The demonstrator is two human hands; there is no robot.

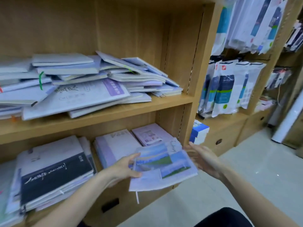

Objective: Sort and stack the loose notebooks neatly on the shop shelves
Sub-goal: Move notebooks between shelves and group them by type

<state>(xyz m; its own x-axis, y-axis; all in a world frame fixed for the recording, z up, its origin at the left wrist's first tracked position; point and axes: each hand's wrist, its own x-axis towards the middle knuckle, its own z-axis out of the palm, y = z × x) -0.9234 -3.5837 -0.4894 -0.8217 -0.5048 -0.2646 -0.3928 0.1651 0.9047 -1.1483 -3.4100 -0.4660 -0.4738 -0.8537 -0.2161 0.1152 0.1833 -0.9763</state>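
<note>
While the left hand (124,169) pinches the landscape-cover notebook (162,167) at its left edge, thumb on the cover and fingers curled beneath, the right hand (205,159) hovers just beside the notebook's right edge, fingers straight and spread, holding nothing. The notebook hangs tilted in front of the lower shelf (114,190), just right of the lilac stack (111,148); above it, loose notebooks (85,84) sprawl in a heap.

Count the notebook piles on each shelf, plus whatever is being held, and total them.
Upper shelf: 1 messy heap
Lower shelf: 3 piles, black-covered, lilac, pink
In the left hand: 1 landscape-cover bundle
Total: 5
</note>
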